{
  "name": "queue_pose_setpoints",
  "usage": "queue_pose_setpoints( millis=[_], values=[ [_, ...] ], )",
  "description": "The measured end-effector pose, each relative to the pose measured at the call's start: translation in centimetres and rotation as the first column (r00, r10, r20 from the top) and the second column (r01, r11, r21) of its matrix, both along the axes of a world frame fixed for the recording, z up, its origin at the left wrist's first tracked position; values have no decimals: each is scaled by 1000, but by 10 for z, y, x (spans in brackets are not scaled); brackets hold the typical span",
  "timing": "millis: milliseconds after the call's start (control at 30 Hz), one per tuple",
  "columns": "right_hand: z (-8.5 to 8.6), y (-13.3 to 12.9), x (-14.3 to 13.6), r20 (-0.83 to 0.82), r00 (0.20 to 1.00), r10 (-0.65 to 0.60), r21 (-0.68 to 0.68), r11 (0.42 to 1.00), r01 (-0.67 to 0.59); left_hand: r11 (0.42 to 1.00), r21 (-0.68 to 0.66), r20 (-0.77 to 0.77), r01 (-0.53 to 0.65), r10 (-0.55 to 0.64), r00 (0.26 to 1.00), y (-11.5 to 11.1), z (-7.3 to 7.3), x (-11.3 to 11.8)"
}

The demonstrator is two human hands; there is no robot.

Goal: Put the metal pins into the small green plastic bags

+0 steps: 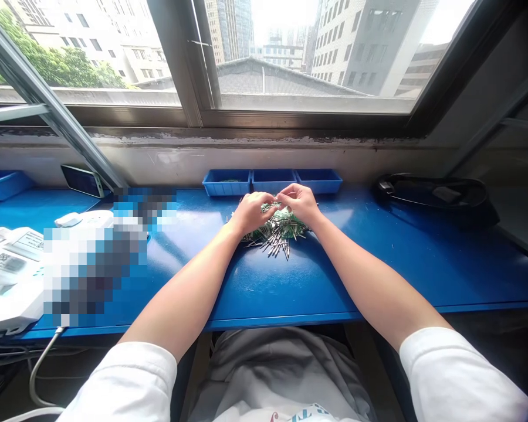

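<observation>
A loose pile of thin metal pin-like pieces [279,243], mixed with green bits, lies on the blue table top [264,293]. Just above its far side, my left hand [251,211] has its fingers bent together in a pinch. My right hand [300,202] comes in from the other side, thumb and fingertips closed and nearly meeting those of the left. Whatever sits between the fingertips is too small to make out. Part of the pile is hidden behind the hands.
Behind the pile stand three joined blue bins [273,181] against the wall. To the right lies a black bag-like item [440,202]. At left are a propped phone [83,179], white power adapters [15,252] with cables and a blurred-out area. A metal strut [57,111] slants down there.
</observation>
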State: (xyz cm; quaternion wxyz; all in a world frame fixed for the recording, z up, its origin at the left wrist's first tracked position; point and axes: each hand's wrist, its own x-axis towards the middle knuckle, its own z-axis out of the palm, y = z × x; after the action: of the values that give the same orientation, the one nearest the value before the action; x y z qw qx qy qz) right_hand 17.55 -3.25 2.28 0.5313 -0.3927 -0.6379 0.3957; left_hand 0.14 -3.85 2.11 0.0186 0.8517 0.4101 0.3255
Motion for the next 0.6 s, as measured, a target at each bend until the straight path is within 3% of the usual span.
queue_pose_setpoints(
  millis=[200, 433, 600],
  values=[
    [1, -2, -4, -19, 1000, 0, -26, 1000, -1, 997, 35, -25, -66, 67, 997, 3, -1, 0],
    [5, -4, 1, 282, 955, -86, 36, 996, 79, 997, 34, -12, -65, 66, 998, 2, 1, 0],
    [8, -8, -1, 322, 943, -90, 90, 994, 64, 996, 18, 40, -91, 90, 995, 0, 3, 0]
  ],
)
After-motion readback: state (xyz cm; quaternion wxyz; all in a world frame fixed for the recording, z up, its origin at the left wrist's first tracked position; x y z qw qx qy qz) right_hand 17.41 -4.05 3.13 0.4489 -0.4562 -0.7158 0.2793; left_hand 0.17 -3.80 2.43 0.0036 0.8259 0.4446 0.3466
